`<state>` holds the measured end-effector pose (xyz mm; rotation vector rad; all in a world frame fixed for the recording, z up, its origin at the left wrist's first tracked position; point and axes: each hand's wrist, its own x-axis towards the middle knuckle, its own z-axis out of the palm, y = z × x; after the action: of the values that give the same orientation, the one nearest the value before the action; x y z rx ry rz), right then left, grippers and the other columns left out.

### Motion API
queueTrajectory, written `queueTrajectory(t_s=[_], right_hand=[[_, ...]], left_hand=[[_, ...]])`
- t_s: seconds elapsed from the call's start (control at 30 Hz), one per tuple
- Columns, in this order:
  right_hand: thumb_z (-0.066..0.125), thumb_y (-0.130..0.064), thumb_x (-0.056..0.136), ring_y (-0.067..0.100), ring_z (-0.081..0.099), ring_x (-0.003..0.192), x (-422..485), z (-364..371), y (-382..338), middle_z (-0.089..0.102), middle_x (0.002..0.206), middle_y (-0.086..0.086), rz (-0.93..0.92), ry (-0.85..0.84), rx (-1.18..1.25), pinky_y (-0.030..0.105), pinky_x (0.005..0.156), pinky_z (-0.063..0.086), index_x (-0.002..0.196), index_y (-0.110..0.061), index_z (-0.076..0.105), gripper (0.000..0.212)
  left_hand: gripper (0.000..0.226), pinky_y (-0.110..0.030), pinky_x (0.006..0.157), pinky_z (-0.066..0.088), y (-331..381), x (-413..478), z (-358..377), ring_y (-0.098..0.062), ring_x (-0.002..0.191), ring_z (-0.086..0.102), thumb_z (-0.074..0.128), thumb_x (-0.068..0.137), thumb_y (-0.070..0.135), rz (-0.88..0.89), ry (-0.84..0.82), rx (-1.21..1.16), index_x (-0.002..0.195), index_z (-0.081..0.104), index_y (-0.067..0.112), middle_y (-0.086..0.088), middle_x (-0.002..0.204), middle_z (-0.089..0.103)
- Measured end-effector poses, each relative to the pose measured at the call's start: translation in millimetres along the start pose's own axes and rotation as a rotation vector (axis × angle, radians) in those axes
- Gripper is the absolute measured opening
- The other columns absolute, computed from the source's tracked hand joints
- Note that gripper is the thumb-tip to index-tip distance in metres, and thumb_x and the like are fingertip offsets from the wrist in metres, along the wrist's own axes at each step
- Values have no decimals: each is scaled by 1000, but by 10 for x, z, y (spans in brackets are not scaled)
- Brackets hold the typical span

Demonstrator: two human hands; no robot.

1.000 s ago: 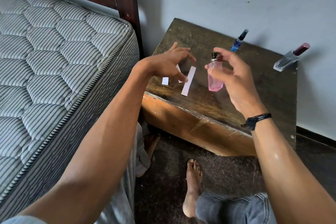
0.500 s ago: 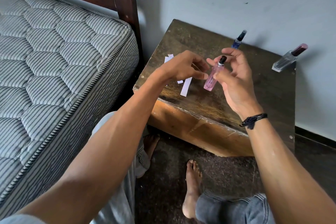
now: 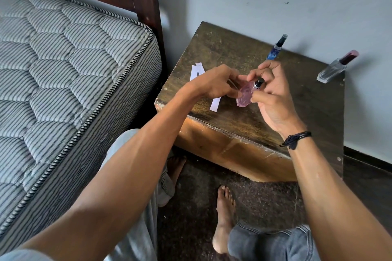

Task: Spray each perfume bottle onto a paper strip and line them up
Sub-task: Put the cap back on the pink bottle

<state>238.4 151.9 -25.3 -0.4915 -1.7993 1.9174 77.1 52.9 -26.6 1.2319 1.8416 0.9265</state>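
Pink glass perfume bottle [image 3: 246,96] was held tilted above the dark wooden bedside table [image 3: 233,53], black sprayer toward 2 o'clock. The left hand [image 3: 214,85] pinched its base and the right hand [image 3: 273,95] curled round its neck. By my reading, spraying was only starting. White paper strips [image 3: 215,105] lay loose at 9 o'clock, not lined up. The slim blue bottle [image 3: 275,48] at 12 o'clock and the clear maroon-capped bottle [image 3: 333,69] at 2 o'clock waited. No readable label.

Left hand [image 3: 214,83], right hand [image 3: 273,99] — both curled
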Motion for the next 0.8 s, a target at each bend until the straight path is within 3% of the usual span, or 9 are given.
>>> queueTrajectory(t_s=[0.07,0.2,0.27,0.33,0.43,0.53,0.63,0.7,0.8], right_hand=[[57,18,62,43,54,110,8,-33,6,60,100,4,13,-37,5,75,77,43,113,-22,48,66],[65,10,57,36,44,95,3,-57,-45,61,104,5,72,-135,-13,52,75,45,115,-23,45,70],[57,20,59,32,58,114,5,-78,-78,60,108,6,79,-163,-34,49,96,46,116,-23,44,72],[54,21,60,24,56,133,16,-142,-159,59,115,7,90,-180,-65,36,104,45,116,-23,44,72],[63,17,69,18,59,128,35,-336,-330,59,124,3,112,-107,-276,36,106,48,117,-27,50,66],[75,5,81,13,63,110,6,-517,-445,61,124,-1,124,17,-662,37,96,54,119,-29,61,53],[85,-20,81,8,61,103,-43,-594,-423,60,121,-6,247,-115,-907,25,78,44,124,-35,66,49],[87,-24,80,11,61,101,-59,-583,-372,59,118,-6,295,-198,-983,28,76,42,122,-35,68,48],[85,-19,82,9,65,89,-59,-530,-346,62,116,-3,287,-191,-1014,25,72,43,110,-31,73,32]], left_hand=[[31,-35,96,55,12,-11,0,-15,94,72,80,83,10,-1,-12,-5,113,75,13,3,99,77],[29,-32,96,54,31,-46,0,-17,96,71,80,83,9,4,-32,-40,109,73,19,1,99,76],[33,-33,95,54,29,-45,-4,-16,94,70,81,82,9,-8,-24,-36,113,72,12,1,98,75],[38,-32,94,55,28,-43,-7,-14,93,69,82,80,9,-13,-31,-34,117,70,9,2,97,73],[45,-31,90,56,36,-43,-6,-17,97,68,82,79,4,6,-52,-35,122,68,7,-3,101,72],[29,-36,90,55,41,-36,9,-24,102,67,79,79,0,37,-65,-25,106,69,8,-11,102,72],[27,-34,90,57,45,-30,22,-22,101,68,81,78,2,43,-62,-6,98,68,15,-4,99,72],[33,-26,84,56,48,-31,26,-18,98,69,82,76,3,28,-46,-10,102,67,17,1,99,72],[37,-24,81,55,48,-29,22,-15,93,70,84,74,3,13,-14,-20,103,67,16,2,98,73]])
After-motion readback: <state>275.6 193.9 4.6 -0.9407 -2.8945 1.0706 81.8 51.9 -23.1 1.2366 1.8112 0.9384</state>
